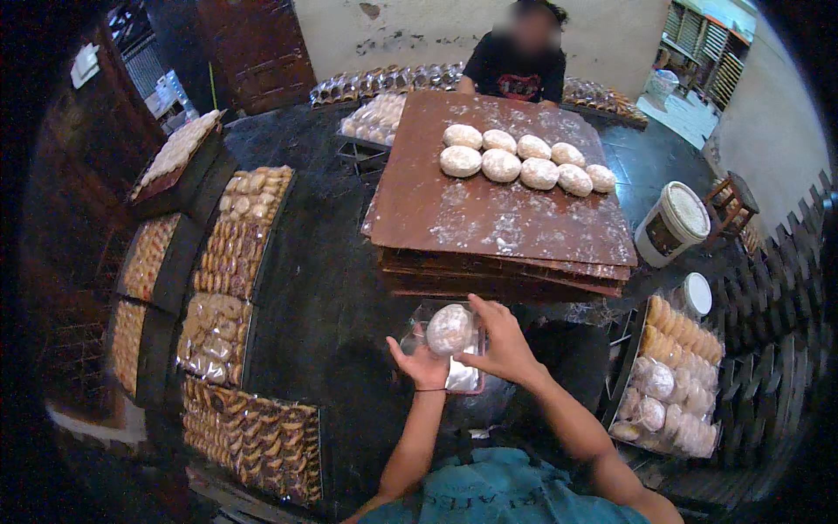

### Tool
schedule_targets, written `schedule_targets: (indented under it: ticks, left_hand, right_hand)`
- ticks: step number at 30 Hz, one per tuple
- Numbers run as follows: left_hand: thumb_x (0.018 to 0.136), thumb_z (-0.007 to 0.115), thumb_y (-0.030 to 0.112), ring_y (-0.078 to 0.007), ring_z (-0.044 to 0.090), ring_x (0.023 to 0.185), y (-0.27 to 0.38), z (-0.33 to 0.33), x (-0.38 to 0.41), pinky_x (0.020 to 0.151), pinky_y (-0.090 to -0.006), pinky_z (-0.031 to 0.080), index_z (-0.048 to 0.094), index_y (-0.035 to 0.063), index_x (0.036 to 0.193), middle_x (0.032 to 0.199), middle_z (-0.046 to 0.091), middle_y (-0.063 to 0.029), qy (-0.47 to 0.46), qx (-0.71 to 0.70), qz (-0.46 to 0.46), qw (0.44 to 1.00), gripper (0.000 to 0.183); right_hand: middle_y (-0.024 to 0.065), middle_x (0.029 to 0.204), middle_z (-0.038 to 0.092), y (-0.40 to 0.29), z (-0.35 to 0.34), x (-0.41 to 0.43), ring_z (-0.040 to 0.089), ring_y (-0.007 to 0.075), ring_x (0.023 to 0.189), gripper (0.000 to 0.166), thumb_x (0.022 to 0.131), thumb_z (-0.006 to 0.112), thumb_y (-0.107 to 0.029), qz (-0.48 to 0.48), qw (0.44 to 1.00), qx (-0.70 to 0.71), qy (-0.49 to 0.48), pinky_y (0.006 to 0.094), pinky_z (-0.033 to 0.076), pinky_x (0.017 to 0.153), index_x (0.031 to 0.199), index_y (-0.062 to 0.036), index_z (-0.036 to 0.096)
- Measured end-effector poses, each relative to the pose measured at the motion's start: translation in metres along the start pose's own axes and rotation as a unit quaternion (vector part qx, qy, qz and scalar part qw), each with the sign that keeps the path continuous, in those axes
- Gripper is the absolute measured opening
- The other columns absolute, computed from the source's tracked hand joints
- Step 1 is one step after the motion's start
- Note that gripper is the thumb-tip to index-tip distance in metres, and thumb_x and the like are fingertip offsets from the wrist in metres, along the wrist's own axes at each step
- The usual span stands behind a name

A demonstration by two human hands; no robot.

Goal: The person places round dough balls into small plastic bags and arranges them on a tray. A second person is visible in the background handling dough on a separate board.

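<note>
A round bun dusted with white powder point(450, 329) is held up in front of me, over my lap. My left hand point(422, 363) is palm up beneath it, its thumb out to the side and its fingers mostly hidden behind the bun. Clear plastic film, seemingly a bag point(412, 335), shows around the left fingers; how far it covers the bun is hard to tell. Around the bun's right side curve the thumb and fingers of my right hand point(503, 340). Below both hands lies a pink-rimmed container point(483, 383) with white and clear film in it.
Beyond my hands, stacked brown boards point(419, 203) carry two rows of powdered buns point(501, 166). A person point(514, 62) sits behind them. Trays of packed pastries point(252, 445) line the left. On the right are a bucket point(673, 224), a lidded tub point(698, 295) and a bread tray point(674, 386).
</note>
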State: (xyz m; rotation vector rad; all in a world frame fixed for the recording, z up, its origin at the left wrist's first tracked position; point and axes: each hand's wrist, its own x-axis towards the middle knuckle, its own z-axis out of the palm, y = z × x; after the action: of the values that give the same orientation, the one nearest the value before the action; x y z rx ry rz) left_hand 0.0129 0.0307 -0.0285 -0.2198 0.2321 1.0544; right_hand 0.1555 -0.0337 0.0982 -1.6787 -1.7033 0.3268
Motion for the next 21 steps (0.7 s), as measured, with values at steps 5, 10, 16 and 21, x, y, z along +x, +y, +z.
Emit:
schedule_targets:
  ticks: [5, 10, 16, 21]
  left_hand:
    - [0.077, 0.051, 0.061, -0.0339, 0.041, 0.122, 0.007, 0.013, -0.011, 0.102, -0.0551, 0.028, 0.042, 0.0067, 0.13, 0.133, 0.043, -0.0153, -0.017, 0.053, 0.034, 0.998, 0.076]
    - [0.078, 0.05, 0.059, -0.0327, 0.036, 0.126, 0.0, 0.039, -0.024, 0.107, -0.0539, 0.021, 0.036, 0.0077, 0.133, 0.135, 0.04, -0.0139, -0.091, 0.033, 0.003, 0.995, 0.077]
    - [0.07, 0.054, 0.069, -0.0307, 0.035, 0.125, 0.006, -0.003, -0.033, 0.105, -0.0507, 0.025, 0.038, 0.0115, 0.132, 0.137, 0.038, -0.0106, 0.085, 0.037, -0.025, 0.995, 0.086]
    - [0.09, 0.036, 0.053, -0.0238, 0.051, 0.109, -0.023, 0.024, -0.036, 0.097, -0.0395, 0.037, 0.052, 0.0111, 0.118, 0.117, 0.056, -0.0063, -0.077, 0.166, -0.056, 0.981, 0.053]
  right_hand:
    - [0.0139, 0.115, 0.054, 0.04, 0.015, -0.058, 0.049, 0.0171, 0.11, 0.07, 0.073, 0.07, -0.006, 0.257, 0.912, 0.32, 0.02, 0.0283, 0.046, 0.081, 0.134, -0.0071, 0.036]
    - [0.0099, 0.099, 0.062, 0.03, 0.043, -0.037, 0.058, 0.0165, 0.092, 0.033, 0.077, 0.065, -0.005, 0.205, 0.896, 0.388, 0.068, 0.0296, 0.046, 0.079, 0.11, -0.0032, 0.059]
    - [0.0118, 0.079, 0.053, -0.018, 0.002, 0.024, 0.056, 0.0257, 0.072, 0.017, 0.074, 0.063, -0.001, -0.099, 0.986, 0.127, 0.052, 0.0316, 0.046, 0.062, 0.09, -0.002, 0.064]
    - [0.0174, 0.099, 0.051, -0.012, 0.02, 0.003, 0.052, 0.0316, 0.094, 0.025, 0.073, 0.055, -0.003, -0.16, 0.962, 0.044, -0.216, 0.0369, 0.045, 0.079, 0.098, -0.003, 0.061]
